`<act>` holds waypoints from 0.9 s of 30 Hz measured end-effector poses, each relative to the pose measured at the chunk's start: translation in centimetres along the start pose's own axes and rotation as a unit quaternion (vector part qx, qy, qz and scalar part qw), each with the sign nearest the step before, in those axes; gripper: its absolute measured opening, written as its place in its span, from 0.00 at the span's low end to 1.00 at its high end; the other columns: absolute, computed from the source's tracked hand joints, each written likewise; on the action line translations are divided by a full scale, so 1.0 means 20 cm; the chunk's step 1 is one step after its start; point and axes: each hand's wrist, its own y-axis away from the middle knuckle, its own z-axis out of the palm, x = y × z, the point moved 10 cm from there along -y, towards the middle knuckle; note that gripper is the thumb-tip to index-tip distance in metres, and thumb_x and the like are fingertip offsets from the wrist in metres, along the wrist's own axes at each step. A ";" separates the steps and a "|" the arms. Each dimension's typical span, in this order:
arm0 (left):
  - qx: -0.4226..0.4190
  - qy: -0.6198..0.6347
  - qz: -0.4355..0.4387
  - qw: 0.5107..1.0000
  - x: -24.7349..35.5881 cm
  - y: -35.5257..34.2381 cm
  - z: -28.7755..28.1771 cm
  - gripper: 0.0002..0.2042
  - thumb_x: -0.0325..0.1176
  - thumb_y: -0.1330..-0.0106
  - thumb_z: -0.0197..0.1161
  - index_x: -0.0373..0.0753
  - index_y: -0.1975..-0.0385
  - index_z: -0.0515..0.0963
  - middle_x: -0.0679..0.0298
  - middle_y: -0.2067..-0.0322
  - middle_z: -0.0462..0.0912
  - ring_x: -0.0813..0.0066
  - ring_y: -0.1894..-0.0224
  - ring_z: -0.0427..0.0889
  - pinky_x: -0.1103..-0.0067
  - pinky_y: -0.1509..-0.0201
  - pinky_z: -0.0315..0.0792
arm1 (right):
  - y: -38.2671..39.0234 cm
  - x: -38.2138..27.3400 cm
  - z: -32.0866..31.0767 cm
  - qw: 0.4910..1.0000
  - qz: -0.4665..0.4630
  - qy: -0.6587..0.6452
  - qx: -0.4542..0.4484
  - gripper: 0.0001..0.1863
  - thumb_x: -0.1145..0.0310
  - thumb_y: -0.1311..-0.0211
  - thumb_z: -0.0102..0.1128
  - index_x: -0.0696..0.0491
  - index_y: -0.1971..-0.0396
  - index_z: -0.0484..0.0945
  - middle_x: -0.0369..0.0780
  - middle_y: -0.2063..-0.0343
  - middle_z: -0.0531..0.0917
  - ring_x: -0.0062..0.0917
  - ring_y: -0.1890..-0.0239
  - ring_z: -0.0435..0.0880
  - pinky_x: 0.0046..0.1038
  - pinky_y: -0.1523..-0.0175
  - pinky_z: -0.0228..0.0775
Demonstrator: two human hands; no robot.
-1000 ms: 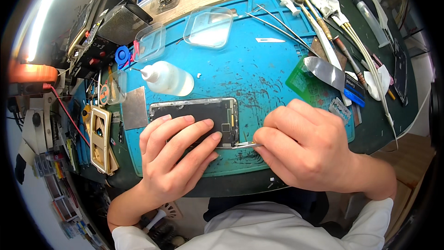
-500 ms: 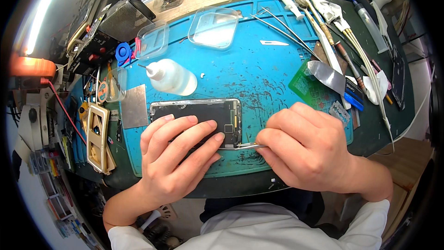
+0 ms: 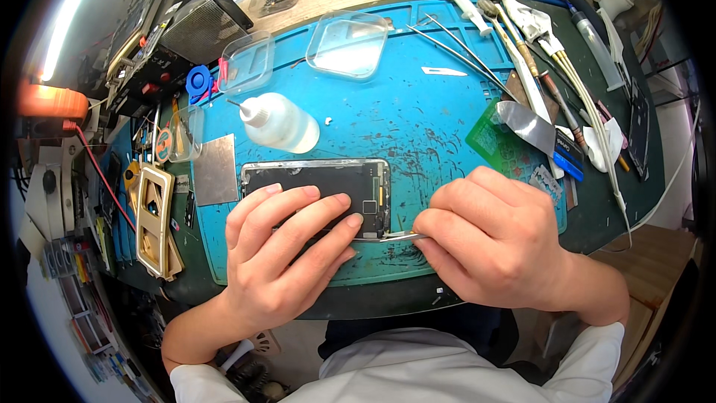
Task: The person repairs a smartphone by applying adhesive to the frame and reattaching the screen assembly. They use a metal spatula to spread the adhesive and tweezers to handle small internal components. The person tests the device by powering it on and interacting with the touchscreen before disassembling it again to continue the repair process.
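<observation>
A dark phone screen panel point(image 3: 339, 179) with a silvery frame lies flat on the blue work mat point(image 3: 358, 119). My left hand point(image 3: 280, 261) is over its left and near part, bent fingers pressing on the dark face and the thumb by the near edge. To its right, my right hand point(image 3: 492, 239) is closed in a pinch round a slim silver tool point(image 3: 399, 236). The tool's tip touches or nearly touches the panel's lower right corner; its exact kind is hidden by my fingers. Part of the panel is covered by my left hand.
Beyond the panel stands a white dropper bottle point(image 3: 280, 125) beside a grey metal plate point(image 3: 215, 169). Clear plastic boxes point(image 3: 347, 45) sit further back. At the right lie tweezers point(image 3: 462, 48), a broad blade point(image 3: 526, 123), a green card point(image 3: 488, 138) and several brushes. A gold phone frame point(image 3: 153, 220) is at left.
Both hands keep nearly the same pose at the panel. The slim tool's visible part has shifted very slightly. The surroundings move a little as the view shifts.
</observation>
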 end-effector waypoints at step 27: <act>0.015 -0.003 0.004 1.000 0.00 0.01 -0.01 0.16 0.36 0.43 0.74 0.43 0.55 0.90 0.66 0.49 0.88 0.67 0.45 0.81 0.65 0.35 0.70 | 0.00 -0.01 0.00 1.000 0.004 0.010 0.000 0.12 0.74 0.57 0.76 0.52 0.70 0.84 0.36 0.71 0.82 0.29 0.74 0.79 0.30 0.72 0.70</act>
